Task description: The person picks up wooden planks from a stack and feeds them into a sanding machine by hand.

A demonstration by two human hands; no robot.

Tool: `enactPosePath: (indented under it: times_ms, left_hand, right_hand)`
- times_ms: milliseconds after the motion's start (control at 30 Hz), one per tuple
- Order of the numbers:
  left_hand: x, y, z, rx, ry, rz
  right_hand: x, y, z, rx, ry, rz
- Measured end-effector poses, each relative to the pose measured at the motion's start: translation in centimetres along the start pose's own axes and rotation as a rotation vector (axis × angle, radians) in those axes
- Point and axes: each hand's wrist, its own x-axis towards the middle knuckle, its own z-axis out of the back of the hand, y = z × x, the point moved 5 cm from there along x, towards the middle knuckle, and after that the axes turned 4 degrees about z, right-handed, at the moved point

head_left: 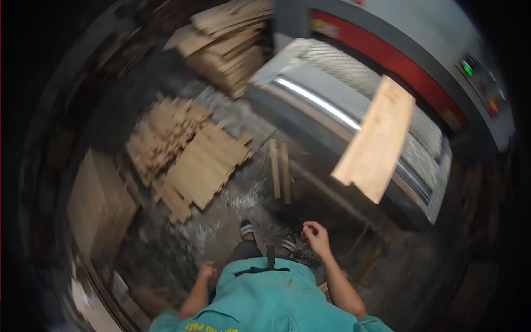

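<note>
My right hand (316, 237) hangs in front of my body at the right, its fingers loosely curled and a little apart, with nothing visible in them. Low at my left side is my left hand (208, 270), small and blurred, so its fingers are not clear. A wide light wooden board (379, 135) lies across the machine's infeed bed (326, 83), its near end jutting over the front edge. Neither hand touches it. Two narrow wooden strips (280, 170) are on the floor side of the machine, beyond my feet.
A large grey machine with a red band (387, 55) and a lit green button (467, 68) stands at the upper right. Flat stacks of wooden pieces (204, 163) sit on the floor at left. A taller board pile (229, 52) stands behind; a wooden block stack (102, 205) is far left.
</note>
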Motion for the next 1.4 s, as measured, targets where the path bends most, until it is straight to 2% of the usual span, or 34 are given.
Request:
enactPosePath:
  times_ms: [33, 133, 200, 300, 400, 467, 533, 567, 633, 700, 733, 833, 867, 933, 967, 1000, 1033, 1067, 1100, 1167, 1233, 1267, 1333, 1400]
  left_hand:
    - [0.1, 2.5, 0.3, -0.053, 0.000, 0.002]
    - [-3.5, 4.1, 0.1, -0.071, -0.005, 0.005]
    - [-1.7, 4.6, -1.1, 0.103, -0.114, -0.384]
    - [1.2, 5.5, -1.8, 0.110, -0.088, -0.268]
    - [2.5, 6.5, 1.7, -0.081, -0.021, -0.352]
    - [3.7, 7.1, 4.4, -0.235, -0.044, -0.271]
    - [2.6, 6.8, 8.4, -0.566, -0.007, -0.099]
    - [3.3, 7.2, 9.4, -0.654, -0.022, -0.097]
    - [4.2, 8.2, 11.2, -0.798, -0.062, -0.079]
    - [3.8, 8.8, 13.3, -0.902, -0.111, -0.049]
    - [3.5, 9.0, 14.2, -0.880, -0.155, -0.031]
    - [4.6, 11.2, 13.9, -0.991, -0.116, 0.130]
    - [5.2, 11.4, 13.4, -1.003, -0.087, 0.155]
    - [6.5, 13.7, 11.6, -1.053, -0.093, 0.242]
    - [6.5, 14.4, 11.2, -1.012, -0.069, 0.305]
    - [6.0, 14.2, 12.0, -0.940, -0.138, 0.315]
    - [6.0, 14.2, 12.0, -0.904, -0.134, 0.359]
    - [5.4, 13.6, 13.8, -0.857, -0.147, 0.408]
    - [5.2, 12.2, 15.7, -0.811, -0.139, 0.440]
    - [7.9, 10.9, 16.9, -0.816, -0.166, 0.489]
    - [10.2, 7.1, 21.2, -0.946, -0.121, 0.478]
    - [10.7, 4.3, 25.0, -0.958, -0.144, 0.344]
    - [15.8, 1.0, 26.4, -1.019, -0.195, 0.225]
    - [19.4, -3.6, 29.7, -1.125, -0.144, 0.210]
  right_hand:
    - [1.4, 2.0, -0.5, 0.033, 0.022, -0.007]
    - [5.2, 4.8, -1.7, 0.032, -0.038, 0.000]
    - [7.8, 3.8, -2.6, 0.012, -0.056, 0.029]
    - [10.3, 3.7, -6.3, -0.050, -0.022, 0.067]
    - [10.1, 4.3, -12.9, -0.156, 0.079, 0.057]
    - [11.0, 1.3, -16.8, -0.131, 0.194, 0.039]
    - [10.8, -0.5, -20.6, -0.262, 0.290, -0.149]
    - [11.3, -2.2, -21.9, -0.334, 0.370, -0.110]
    - [11.2, -1.8, -25.5, -0.594, 0.437, -0.197]
    - [12.5, -1.9, -29.2, -0.661, 0.520, -0.187]
    - [12.7, -1.7, -31.2, -0.689, 0.556, -0.186]
    - [13.8, 1.7, -39.5, -0.854, 0.607, -0.202]
    - [16.1, 0.2, -40.9, -0.852, 0.700, -0.117]
    - [19.1, 0.1, -45.9, -0.886, 0.826, -0.115]
    - [20.2, -1.4, -47.7, -0.620, 0.725, -0.334]
    - [22.2, -3.8, -50.7, -0.488, 0.733, -0.372]
    - [23.6, -3.8, -53.8, -0.716, 0.833, -0.361]
    - [26.5, -7.4, -55.5, -0.632, 0.864, -0.385]
    - [28.0, -8.7, -58.2, -0.790, 0.871, -0.362]
    - [29.1, -11.0, -63.7, -0.836, 0.928, -0.446]
    - [29.0, -13.7, -68.9, -0.909, 1.026, -0.482]
    - [29.1, -14.4, -70.0, -0.960, 1.056, -0.507]
    - [29.2, -15.8, -73.2, -0.998, 1.117, -0.487]
    - [28.2, -17.2, -76.8, -0.997, 1.159, -0.512]
